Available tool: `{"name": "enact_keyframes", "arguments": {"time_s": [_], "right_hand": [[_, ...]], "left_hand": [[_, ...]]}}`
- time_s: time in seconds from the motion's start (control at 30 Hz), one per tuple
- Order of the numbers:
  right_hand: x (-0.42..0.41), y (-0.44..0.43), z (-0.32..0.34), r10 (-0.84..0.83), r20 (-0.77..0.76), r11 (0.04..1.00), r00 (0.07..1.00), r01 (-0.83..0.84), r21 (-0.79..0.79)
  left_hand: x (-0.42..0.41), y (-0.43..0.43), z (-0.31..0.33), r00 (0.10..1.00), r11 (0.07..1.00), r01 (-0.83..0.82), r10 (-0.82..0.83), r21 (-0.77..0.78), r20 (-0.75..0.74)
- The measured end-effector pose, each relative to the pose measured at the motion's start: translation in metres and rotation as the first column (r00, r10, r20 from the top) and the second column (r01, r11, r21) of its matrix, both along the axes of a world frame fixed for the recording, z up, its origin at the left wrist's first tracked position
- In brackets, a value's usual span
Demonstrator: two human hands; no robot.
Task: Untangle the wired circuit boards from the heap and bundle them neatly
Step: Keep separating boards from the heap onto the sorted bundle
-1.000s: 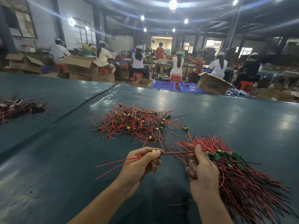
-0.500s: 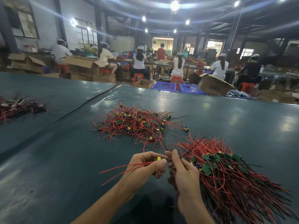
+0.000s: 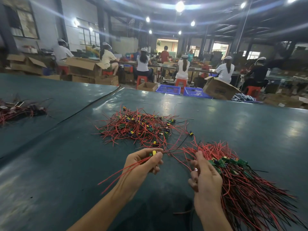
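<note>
While the heap (image 3: 138, 129) lies mostly tangled, left hand (image 3: 141, 165) pinches one board (image 3: 153, 153); right hand (image 3: 206, 179), loosely open, touches the bundle (image 3: 246, 185) beside that heap.

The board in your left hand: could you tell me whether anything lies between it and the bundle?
The right hand lies between the board and the bundle, and loose red wires cross the gap.

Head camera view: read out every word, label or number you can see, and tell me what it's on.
No text here can be read.
Dark print on the side of the tilted cardboard box: too blurred to read.
Any markings on the wired circuit board in the left hand: too small to read.
Any markings on the bundled boards: too small to read.
</note>
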State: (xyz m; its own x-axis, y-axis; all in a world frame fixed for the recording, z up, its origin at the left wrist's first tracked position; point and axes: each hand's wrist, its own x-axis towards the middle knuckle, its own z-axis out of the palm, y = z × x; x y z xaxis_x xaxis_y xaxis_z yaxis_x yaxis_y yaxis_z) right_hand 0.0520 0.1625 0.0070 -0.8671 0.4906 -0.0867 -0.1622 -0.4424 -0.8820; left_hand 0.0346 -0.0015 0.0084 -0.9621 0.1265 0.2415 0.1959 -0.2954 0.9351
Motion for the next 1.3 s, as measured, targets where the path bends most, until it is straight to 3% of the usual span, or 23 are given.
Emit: {"name": "enact_keyframes", "arguments": {"time_s": [0.13,0.27,0.37,0.5,0.57,0.63,0.7,0.73,0.87,0.97,1.03,1.13,1.2,1.3], "right_hand": [[0.006,-0.019,-0.002,0.176,0.059,0.952,0.983,-0.185,0.243],[0.014,-0.034,0.004,0.375,-0.004,0.888,0.927,-0.358,0.287],[0.020,-0.042,0.006,0.400,-0.052,0.844,0.915,-0.346,0.409],[0.018,-0.040,0.000,0.256,0.069,0.878,0.964,-0.262,0.401],[0.014,-0.035,-0.001,0.154,0.166,0.945,0.974,-0.194,0.263],[0.009,-0.026,0.000,0.154,0.140,0.985,0.978,-0.142,-0.093],[0.006,-0.015,0.005,0.187,0.025,0.890,0.982,-0.159,-0.428],[0.007,-0.010,0.006,0.194,-0.014,0.843,0.981,-0.174,-0.509],[0.007,-0.001,0.005,0.209,-0.058,0.795,0.976,-0.204,-0.571],[0.005,-0.001,0.004,0.222,-0.055,0.819,0.973,-0.217,-0.531],[0.002,-0.001,0.001,0.202,-0.038,0.873,0.979,-0.198,-0.446],[-0.002,-0.004,-0.005,0.149,0.026,0.950,0.988,-0.136,-0.282],[-0.006,-0.006,-0.007,0.111,0.053,0.974,0.992,-0.098,-0.207],[-0.012,-0.008,-0.008,0.068,0.060,0.990,0.996,-0.061,-0.125]], "left_hand": [[0.001,0.006,-0.007,0.999,0.997,0.009,-0.012,-0.073,-0.040],[0.005,0.008,-0.010,0.971,0.973,0.231,-0.231,0.012,0.062],[0.004,0.007,-0.010,0.965,0.973,0.229,-0.231,0.025,0.122],[-0.001,0.009,-0.011,0.952,0.980,0.141,-0.172,0.138,0.252],[-0.002,0.009,-0.010,0.949,0.986,0.109,-0.141,0.127,0.280],[-0.002,0.009,-0.009,0.949,0.992,0.092,-0.112,0.082,0.295],[-0.002,0.008,-0.009,0.950,0.995,0.087,-0.096,0.043,0.297],[-0.002,0.008,-0.009,0.952,0.996,0.081,-0.084,0.021,0.296],[-0.004,0.005,-0.012,0.969,0.995,0.036,-0.012,-0.091,0.246],[-0.014,-0.003,-0.016,0.987,0.969,-0.062,0.095,-0.241,0.129],[-0.030,-0.010,-0.018,0.977,0.889,-0.207,0.208,-0.409,-0.042],[-0.068,-0.026,-0.019,0.906,0.661,-0.421,0.284,-0.621,-0.312],[-0.096,-0.038,-0.020,0.883,0.493,-0.469,0.279,-0.733,-0.377],[-0.126,-0.048,-0.021,0.895,0.295,-0.426,0.274,-0.855,-0.352]]}}
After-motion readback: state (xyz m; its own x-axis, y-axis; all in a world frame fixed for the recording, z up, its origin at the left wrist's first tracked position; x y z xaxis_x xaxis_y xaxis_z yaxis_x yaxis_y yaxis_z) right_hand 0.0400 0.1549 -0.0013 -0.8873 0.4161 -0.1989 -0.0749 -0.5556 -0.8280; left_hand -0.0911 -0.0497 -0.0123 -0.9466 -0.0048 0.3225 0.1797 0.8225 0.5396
